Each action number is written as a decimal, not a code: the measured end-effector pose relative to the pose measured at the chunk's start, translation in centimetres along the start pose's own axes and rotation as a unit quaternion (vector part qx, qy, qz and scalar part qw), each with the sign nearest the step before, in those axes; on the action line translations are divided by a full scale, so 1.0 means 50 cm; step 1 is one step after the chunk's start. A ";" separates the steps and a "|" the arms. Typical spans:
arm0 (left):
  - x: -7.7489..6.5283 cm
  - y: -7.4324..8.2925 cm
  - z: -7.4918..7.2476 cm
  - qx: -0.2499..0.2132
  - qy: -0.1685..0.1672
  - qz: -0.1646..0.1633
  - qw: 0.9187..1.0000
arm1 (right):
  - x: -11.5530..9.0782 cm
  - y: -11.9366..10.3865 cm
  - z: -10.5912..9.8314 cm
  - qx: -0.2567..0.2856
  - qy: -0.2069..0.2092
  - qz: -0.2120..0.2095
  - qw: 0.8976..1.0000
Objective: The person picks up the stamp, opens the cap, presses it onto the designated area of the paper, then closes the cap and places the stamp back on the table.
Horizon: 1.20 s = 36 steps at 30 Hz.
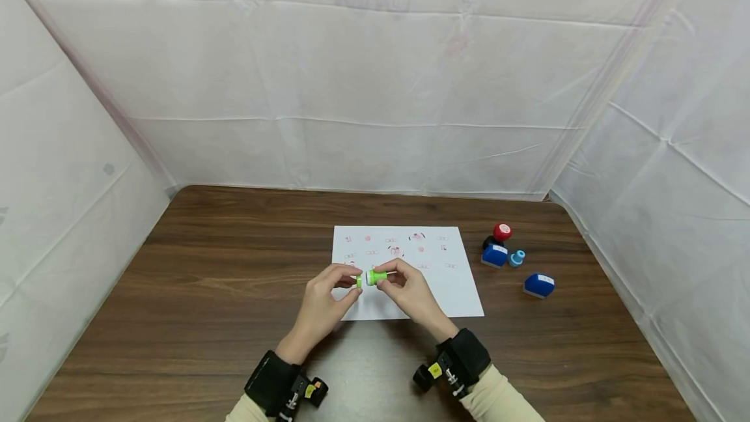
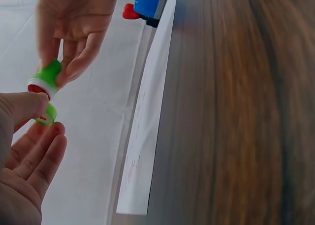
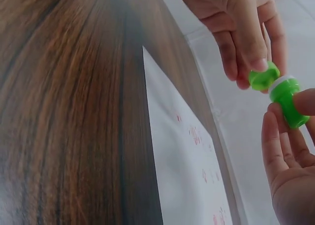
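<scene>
My left hand [image 1: 324,297] pinches a small green cap [image 3: 264,76] between thumb and fingers. In my right hand [image 1: 413,290] is a green stamp [image 3: 287,101] with a white collar, gripped by its handle. Its red stamping face [image 2: 38,90] points toward the cap, and the two sit close together, with a small gap in the head view. Both hands are above a white sheet of paper [image 1: 433,292] that bears several rows of red stamped marks. In the left wrist view, reddish spots show on the left fingertips [image 2: 58,128].
On the brown wooden table [image 1: 205,279], right of the paper, stand a red-topped stamp [image 1: 502,232], a blue stamp [image 1: 495,255], a small light-blue stamp [image 1: 517,258] and another blue stamp [image 1: 539,285]. White sheeting [image 1: 351,83] walls the table at the back and sides.
</scene>
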State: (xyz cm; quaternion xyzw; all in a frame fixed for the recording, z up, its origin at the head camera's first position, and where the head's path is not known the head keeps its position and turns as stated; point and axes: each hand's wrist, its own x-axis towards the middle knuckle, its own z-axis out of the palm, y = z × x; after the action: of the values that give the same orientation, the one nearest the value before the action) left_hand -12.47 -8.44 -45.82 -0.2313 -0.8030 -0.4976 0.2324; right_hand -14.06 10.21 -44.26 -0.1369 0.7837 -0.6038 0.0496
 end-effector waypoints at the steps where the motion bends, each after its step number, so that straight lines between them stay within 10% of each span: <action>1: 0.000 0.001 0.002 -0.007 0.002 -0.003 1.000 | -0.001 -0.003 0.001 0.011 -0.002 0.001 1.000; 9: 0.002 0.007 0.011 -0.040 0.021 -0.007 0.999 | -0.017 -0.064 0.003 0.028 -0.010 0.016 0.999; 36: 0.007 0.022 0.007 0.010 0.006 0.010 1.000 | -0.025 -0.068 0.006 0.013 -0.011 0.026 1.000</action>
State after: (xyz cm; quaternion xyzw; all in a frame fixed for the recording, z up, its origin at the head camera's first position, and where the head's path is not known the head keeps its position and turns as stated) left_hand -12.11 -7.63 -45.01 -0.2340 -0.8042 -0.4889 0.2440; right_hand -12.27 9.49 -41.20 -0.1226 0.7786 -0.6107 0.0756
